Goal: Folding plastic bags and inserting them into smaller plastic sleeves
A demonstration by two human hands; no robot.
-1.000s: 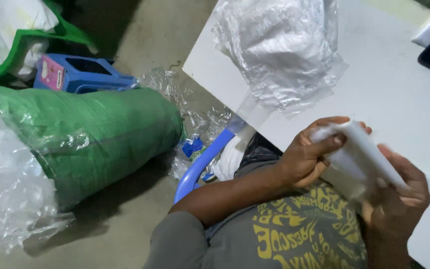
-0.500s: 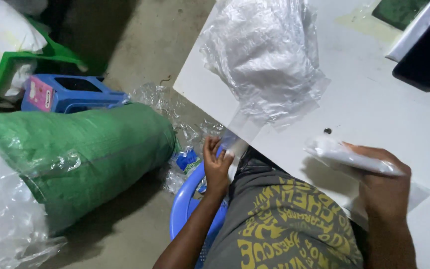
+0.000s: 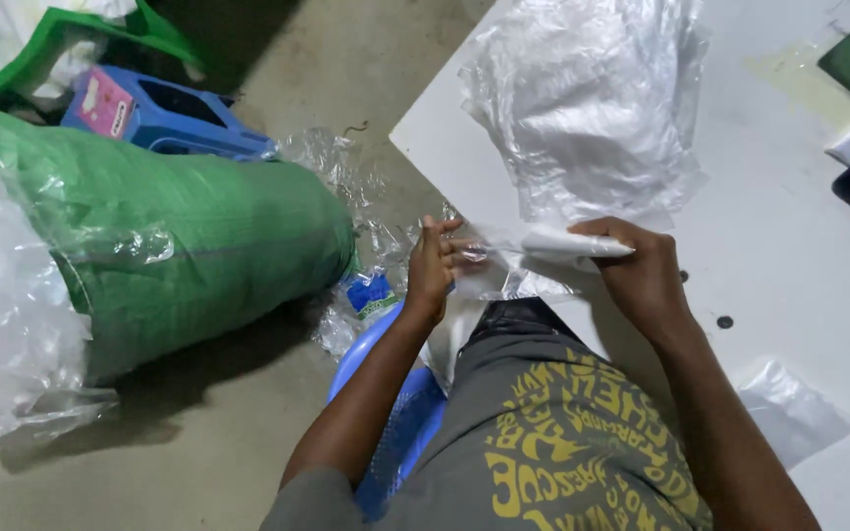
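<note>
My right hand grips a folded white item at the near edge of the white table. My left hand pinches the open end of a clear plastic bag that stretches between both hands, with the white item at the bag's mouth. A heap of clear plastic bags lies on the table just beyond my hands.
A large green sack lies on the concrete floor to the left, with crumpled clear plastic around it. A blue plastic stool stands behind it. I sit on a blue chair. Another clear bag lies at the table's near right.
My left hand came up from the blue chair to the table edge and took hold of a clear bag. My right hand moved left with the white item to meet it.
</note>
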